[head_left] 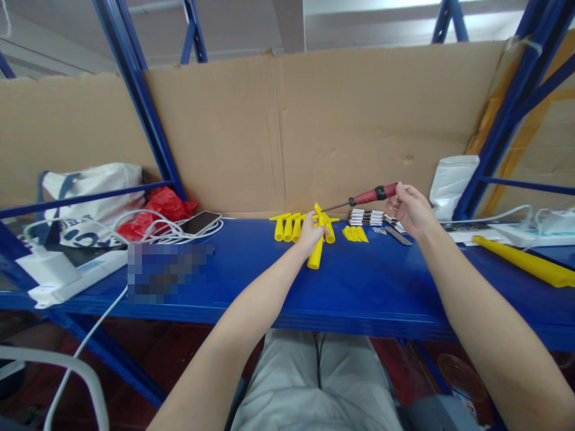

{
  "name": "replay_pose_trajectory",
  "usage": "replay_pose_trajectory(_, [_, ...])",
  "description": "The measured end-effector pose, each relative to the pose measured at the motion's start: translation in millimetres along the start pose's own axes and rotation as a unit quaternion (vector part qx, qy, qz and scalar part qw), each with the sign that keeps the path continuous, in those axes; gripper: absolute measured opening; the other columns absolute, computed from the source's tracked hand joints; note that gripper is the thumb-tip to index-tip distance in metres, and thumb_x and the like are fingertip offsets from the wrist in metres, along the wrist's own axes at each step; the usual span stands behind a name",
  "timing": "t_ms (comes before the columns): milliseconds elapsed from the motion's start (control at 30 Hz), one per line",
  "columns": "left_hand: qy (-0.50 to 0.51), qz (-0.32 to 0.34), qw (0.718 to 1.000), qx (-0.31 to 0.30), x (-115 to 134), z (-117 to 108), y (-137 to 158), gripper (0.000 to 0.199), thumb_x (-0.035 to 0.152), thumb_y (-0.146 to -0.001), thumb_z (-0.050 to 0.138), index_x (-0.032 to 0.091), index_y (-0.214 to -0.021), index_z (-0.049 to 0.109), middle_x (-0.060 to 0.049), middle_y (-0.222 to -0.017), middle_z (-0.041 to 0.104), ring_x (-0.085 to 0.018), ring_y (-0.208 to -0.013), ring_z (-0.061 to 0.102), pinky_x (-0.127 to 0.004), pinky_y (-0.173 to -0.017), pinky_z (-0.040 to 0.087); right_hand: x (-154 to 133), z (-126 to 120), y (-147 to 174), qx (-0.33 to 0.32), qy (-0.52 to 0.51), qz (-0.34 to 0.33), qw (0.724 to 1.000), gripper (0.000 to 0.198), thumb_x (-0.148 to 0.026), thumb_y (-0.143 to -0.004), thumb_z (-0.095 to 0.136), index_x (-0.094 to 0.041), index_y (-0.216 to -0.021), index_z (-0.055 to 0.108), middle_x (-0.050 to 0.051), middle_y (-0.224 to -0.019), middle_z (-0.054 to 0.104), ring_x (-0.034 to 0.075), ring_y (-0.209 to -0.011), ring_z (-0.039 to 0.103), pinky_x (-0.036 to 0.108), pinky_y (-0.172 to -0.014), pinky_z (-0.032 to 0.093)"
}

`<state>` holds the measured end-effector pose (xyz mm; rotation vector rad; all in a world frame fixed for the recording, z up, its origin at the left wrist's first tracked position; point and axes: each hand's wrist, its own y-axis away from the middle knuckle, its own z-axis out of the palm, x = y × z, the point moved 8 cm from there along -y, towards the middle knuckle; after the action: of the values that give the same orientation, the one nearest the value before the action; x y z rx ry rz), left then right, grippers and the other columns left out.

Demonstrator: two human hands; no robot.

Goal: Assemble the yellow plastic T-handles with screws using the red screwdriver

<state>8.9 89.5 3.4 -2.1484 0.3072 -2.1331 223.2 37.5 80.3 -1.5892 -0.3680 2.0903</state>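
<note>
Yellow T-piece (315, 255), head view, just off centre at 4 o'clock: left hand (309, 231) curled round its upper part; right hand (408, 208) pinches red screwdriver (369, 196) by the butt, 3 o'clock. Piece probably light, stiff, slick; grip mid-tube

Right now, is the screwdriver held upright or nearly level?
Nearly level: the screwdriver slants slightly down from the right hand toward the yellow piece in the left hand.

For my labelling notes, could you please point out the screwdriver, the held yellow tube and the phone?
Screwdriver (365, 197): head view, on its red handle.
Held yellow tube (317, 250): head view, on its body.
Phone (202, 223): head view, on its dark face.
</note>
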Motion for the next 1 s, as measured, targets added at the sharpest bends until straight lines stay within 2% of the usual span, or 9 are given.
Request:
replay_pose_trajectory(167, [0.004, -0.003, 1.0, 0.004, -0.6, -0.3, -0.1, 0.057, -0.001, -0.065, 0.046, 0.02, -0.118, 0.039, -0.009, -0.114, 0.052, -0.005, -0.056, 0.056, -0.015, -0.042, 0.037, 0.1, -1.2, -1.0, 0.01, 0.002, -0.003, 1.0, 0.036, -0.044, -0.063, 0.071, -0.02, -0.063, 0.044, -0.006, -0.05, 0.044, 0.006, -0.042, 0.044, 0.018, -0.035, 0.034])
replay_pose_trajectory(367, [0.008, 0.002, 1.0, 0.003, 0.8, -0.3, 0.4, 0.055, -0.002, -0.065, 0.046, 0.019, -0.116, 0.04, -0.009, -0.112, 0.052, -0.005, -0.053, 0.055, -0.015, -0.041, 0.036, 3.9, -2.6, -2.4, 0.01, -0.004, 0.011, 1.0, 0.039, -0.045, -0.06, 0.072, -0.02, -0.061, 0.042, -0.007, -0.046, 0.04, 0.006, -0.037, 0.039, 0.019, -0.032, 0.032])
replay_pose_trajectory(633, [0.006, 0.002, 1.0, -0.002, 1.8, 1.0, 1.8, 0.053, -0.001, -0.067, 0.046, 0.02, -0.115, 0.04, -0.008, -0.11, 0.053, -0.003, -0.052, 0.053, -0.014, -0.041, 0.036, 4.8, -2.4, -1.5, 0.015, 0.013, 0.011, 1.0, 0.034, -0.045, -0.065, 0.068, -0.021, -0.062, 0.044, -0.008, -0.04, 0.035, 0.007, -0.035, 0.037, 0.019, -0.032, 0.031])
replay_pose_trajectory(1000, [-0.002, 0.002, 1.0, -0.002, 1.6, 1.2, 1.0, 0.055, -0.002, -0.064, 0.048, 0.021, -0.113, 0.042, -0.008, -0.111, 0.053, -0.006, -0.06, 0.056, -0.014, -0.043, 0.038, 12.3, -14.0, -6.3, 0.061, 0.022, 0.03, 0.997, 0.026, -0.04, -0.07, 0.064, -0.02, -0.064, 0.049, -0.009, -0.036, 0.03, 0.006, -0.03, 0.033, 0.019, -0.03, 0.03])
